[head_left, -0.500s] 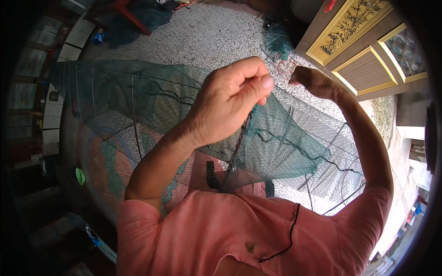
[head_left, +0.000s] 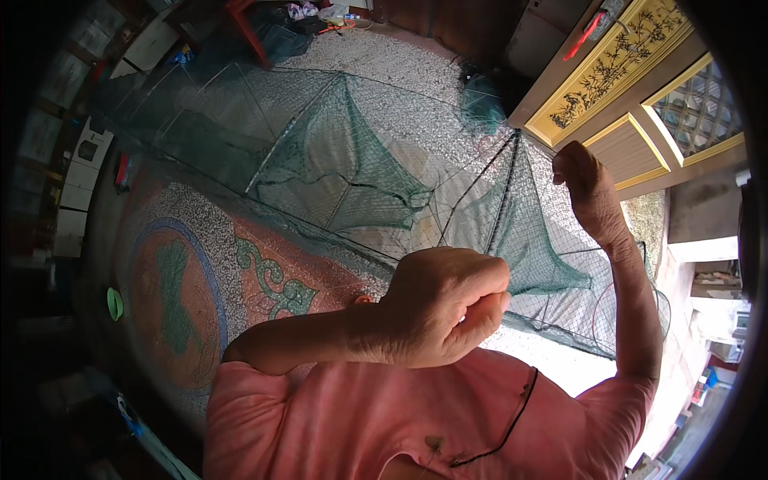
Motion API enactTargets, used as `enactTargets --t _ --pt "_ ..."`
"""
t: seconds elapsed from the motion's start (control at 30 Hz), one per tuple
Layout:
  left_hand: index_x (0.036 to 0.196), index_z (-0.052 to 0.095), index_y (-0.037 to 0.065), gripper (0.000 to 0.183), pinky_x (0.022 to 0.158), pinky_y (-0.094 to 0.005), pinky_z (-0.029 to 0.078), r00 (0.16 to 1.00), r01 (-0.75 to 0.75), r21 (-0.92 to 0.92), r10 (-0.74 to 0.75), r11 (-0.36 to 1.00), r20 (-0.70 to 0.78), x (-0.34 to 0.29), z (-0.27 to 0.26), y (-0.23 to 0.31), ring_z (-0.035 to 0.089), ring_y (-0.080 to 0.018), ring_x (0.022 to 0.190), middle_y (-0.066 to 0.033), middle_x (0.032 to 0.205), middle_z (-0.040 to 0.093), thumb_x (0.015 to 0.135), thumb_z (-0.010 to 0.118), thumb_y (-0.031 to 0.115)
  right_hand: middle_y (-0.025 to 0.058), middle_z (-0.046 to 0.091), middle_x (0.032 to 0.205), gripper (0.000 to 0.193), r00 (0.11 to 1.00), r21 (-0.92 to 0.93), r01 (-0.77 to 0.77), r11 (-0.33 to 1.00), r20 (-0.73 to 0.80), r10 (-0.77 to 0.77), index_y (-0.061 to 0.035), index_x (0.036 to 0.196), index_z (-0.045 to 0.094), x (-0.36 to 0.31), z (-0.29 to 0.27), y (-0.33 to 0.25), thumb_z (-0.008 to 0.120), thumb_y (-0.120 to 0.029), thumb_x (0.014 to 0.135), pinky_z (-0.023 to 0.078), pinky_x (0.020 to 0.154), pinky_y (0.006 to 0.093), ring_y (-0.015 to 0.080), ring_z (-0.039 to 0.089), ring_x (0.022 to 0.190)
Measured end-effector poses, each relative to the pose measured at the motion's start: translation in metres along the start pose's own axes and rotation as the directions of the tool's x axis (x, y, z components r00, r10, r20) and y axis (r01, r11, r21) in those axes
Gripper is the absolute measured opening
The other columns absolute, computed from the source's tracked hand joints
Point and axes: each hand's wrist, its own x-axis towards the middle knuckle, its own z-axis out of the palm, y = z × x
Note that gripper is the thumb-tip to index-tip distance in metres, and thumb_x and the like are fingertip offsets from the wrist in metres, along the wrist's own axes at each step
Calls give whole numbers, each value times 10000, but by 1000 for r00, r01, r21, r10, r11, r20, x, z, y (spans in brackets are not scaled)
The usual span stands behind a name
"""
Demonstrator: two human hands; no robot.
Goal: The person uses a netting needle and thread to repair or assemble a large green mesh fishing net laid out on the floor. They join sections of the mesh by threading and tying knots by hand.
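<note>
A long green mesh net trap stretches across in front of me, held out by thin dark rods. Inside it, darker green mesh gathers into funnels, one of them a funnel near the right end. My left hand is closed, thumb against curled fingers, in front of the trap's near edge. My right hand is also closed, raised beside the upper corner of a dark rod frame. What either hand pinches is hidden or too fine to make out.
A wooden door with yellow panels stands at the far right. More dark green netting lies near its foot. The pebbled floor has a red and green pattern at left. A red frame leg stands at the far left.
My left hand has come down toward my chest and slightly right. My right hand has shifted right and lower. The net now spreads more open, its frames showing upright.
</note>
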Motion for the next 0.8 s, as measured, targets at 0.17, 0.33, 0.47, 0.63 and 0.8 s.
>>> enactTargets --t 0.17,0.33,0.47,0.63,0.8 --pt "676 420 24 187 518 -370 333 998 -59 113 60 992 -5 -63 18 -71 434 -289 563 -115 612 418 825 515 85 159 591 826 111 977 -149 -16 989 -212 -16 -26 872 518 -31 37 -10 460 -119 890 458 696 404 355 573 791" --pt "716 473 12 176 638 -300 383 974 -226 239 217 944 64 -66 -3 -85 455 -193 643 -63 674 466 852 509 118 105 637 852 121 956 -475 -35 879 -272 -108 -45 954 550 -61 15 -48 456 -109 912 515 675 357 302 640 766" --pt "764 520 8 186 763 -263 411 985 126 -70 -116 990 131 -69 -30 -90 501 -118 766 -32 771 534 888 513 147 80 633 705 178 998 -22 -69 997 2 70 -5 847 606 -114 -27 -87 506 -142 900 508 600 289 157 649 671" --pt "759 515 28 183 749 -250 401 973 63 -23 -56 998 225 -57 -21 -88 487 -98 766 -16 762 521 888 516 158 44 577 598 188 802 174 -591 788 234 550 2 816 615 -163 -51 -99 541 -163 869 390 460 214 73 519 467" --pt "760 536 46 187 773 -240 394 947 283 -257 -226 924 229 -48 -22 -83 508 -98 811 -13 768 538 893 492 170 58 580 801 112 819 10 -411 912 -436 374 -42 955 573 -153 -15 -34 527 -61 854 460 539 236 102 549 601"
